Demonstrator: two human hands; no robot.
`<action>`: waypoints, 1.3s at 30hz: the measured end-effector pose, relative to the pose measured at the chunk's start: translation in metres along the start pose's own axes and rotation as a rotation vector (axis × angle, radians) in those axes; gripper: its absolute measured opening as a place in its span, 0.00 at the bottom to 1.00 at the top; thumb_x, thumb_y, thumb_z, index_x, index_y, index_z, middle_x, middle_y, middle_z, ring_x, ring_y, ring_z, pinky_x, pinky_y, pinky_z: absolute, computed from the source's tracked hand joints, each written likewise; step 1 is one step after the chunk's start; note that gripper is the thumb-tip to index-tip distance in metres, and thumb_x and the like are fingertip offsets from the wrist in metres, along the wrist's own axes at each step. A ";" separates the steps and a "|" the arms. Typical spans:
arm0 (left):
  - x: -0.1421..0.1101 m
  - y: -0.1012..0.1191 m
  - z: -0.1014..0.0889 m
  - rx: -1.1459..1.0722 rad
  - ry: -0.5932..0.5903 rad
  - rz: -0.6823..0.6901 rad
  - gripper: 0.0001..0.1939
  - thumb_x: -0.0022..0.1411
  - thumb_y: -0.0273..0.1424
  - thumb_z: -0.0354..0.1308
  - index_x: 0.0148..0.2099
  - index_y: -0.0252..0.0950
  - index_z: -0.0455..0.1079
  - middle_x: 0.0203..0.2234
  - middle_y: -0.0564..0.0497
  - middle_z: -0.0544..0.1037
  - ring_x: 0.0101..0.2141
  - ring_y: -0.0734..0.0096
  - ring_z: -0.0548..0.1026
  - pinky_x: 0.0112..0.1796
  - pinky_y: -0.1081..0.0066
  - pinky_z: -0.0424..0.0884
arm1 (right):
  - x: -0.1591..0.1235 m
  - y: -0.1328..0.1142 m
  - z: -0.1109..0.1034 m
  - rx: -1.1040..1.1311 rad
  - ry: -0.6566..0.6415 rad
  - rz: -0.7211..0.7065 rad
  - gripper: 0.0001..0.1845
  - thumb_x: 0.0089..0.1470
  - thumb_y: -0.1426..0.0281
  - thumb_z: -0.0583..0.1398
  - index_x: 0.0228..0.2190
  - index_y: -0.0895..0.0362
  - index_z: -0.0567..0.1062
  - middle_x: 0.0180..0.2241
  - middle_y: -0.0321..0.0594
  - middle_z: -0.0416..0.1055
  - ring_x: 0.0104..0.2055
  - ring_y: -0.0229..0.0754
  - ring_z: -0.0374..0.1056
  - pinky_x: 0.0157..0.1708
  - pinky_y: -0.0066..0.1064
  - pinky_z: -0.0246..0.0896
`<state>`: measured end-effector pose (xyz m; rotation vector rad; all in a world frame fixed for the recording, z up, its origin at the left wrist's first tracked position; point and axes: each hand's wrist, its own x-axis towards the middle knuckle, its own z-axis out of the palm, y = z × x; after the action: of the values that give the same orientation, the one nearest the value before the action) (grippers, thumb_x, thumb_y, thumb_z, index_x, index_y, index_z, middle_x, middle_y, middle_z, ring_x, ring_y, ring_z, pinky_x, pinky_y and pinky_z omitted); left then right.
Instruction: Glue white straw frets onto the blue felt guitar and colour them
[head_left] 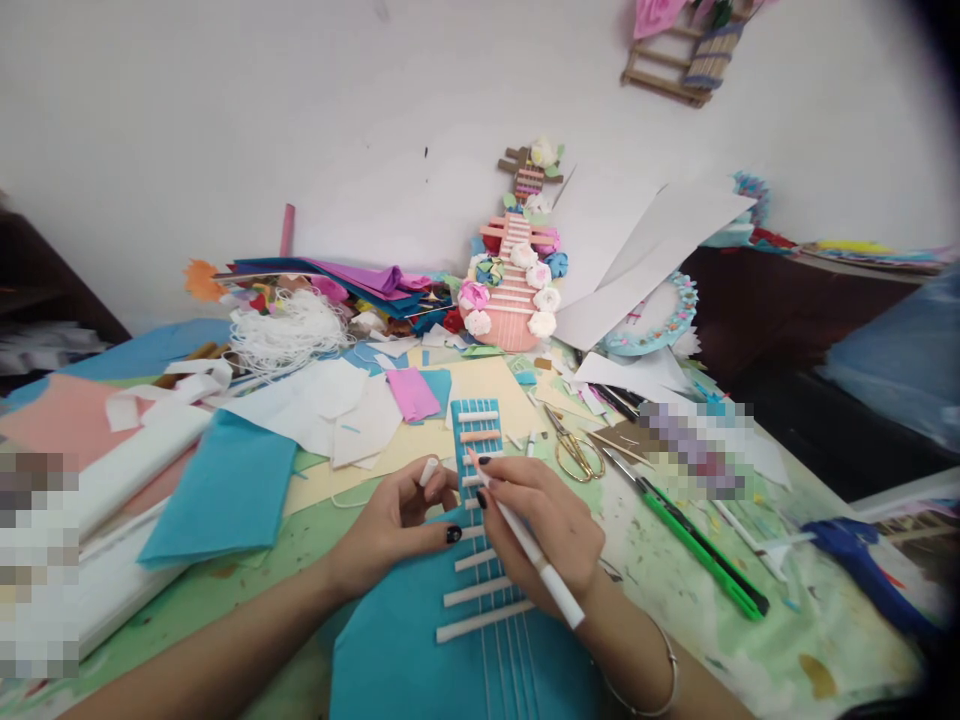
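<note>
A blue paper guitar (pixel 397 640) lies before me, with white strings down its middle and short white strips across neck and body. One strip near the top of the neck is a peach strip (pixel 480 436). My right hand (pixel 555 520) is closed around a white marker (pixel 551 585), its pink tip angled down at the strips on the neck. In my left hand (pixel 394 515), a small white cap (pixel 428 471) is pinched between the fingers, while the thumb rests against the guitar near the base of the neck. The guitar's lower end is out of frame.
Right of the guitar lie gold-handled scissors (pixel 577 455), a green utility knife (pixel 697 550) and a blue glue gun (pixel 862 570). A decorated pink guitar (pixel 510 320) leans on the wall. White string (pixel 289 332), folded blue paper (pixel 225 490) and white rolls (pixel 127 480) lie left.
</note>
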<state>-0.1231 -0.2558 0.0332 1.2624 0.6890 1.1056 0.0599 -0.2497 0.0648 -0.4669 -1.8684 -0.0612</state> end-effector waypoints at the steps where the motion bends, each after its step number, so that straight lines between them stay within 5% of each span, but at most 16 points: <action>1: 0.000 0.000 0.000 0.002 -0.001 -0.003 0.22 0.53 0.32 0.67 0.30 0.38 0.52 0.29 0.56 0.62 0.33 0.74 0.63 0.34 0.74 0.61 | 0.000 0.000 0.001 -0.002 0.007 0.001 0.13 0.50 0.85 0.60 0.38 0.60 0.72 0.35 0.49 0.76 0.41 0.45 0.76 0.39 0.35 0.77; 39: -0.001 0.000 0.002 -0.026 -0.005 -0.004 0.22 0.53 0.32 0.67 0.30 0.38 0.52 0.28 0.57 0.61 0.33 0.75 0.62 0.33 0.74 0.60 | -0.003 0.001 0.009 -0.093 0.081 0.059 0.14 0.49 0.86 0.60 0.36 0.59 0.71 0.34 0.48 0.76 0.39 0.44 0.75 0.38 0.35 0.76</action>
<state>-0.1217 -0.2569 0.0334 1.2402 0.6713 1.1045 0.0525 -0.2474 0.0590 -0.5753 -1.7767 -0.1262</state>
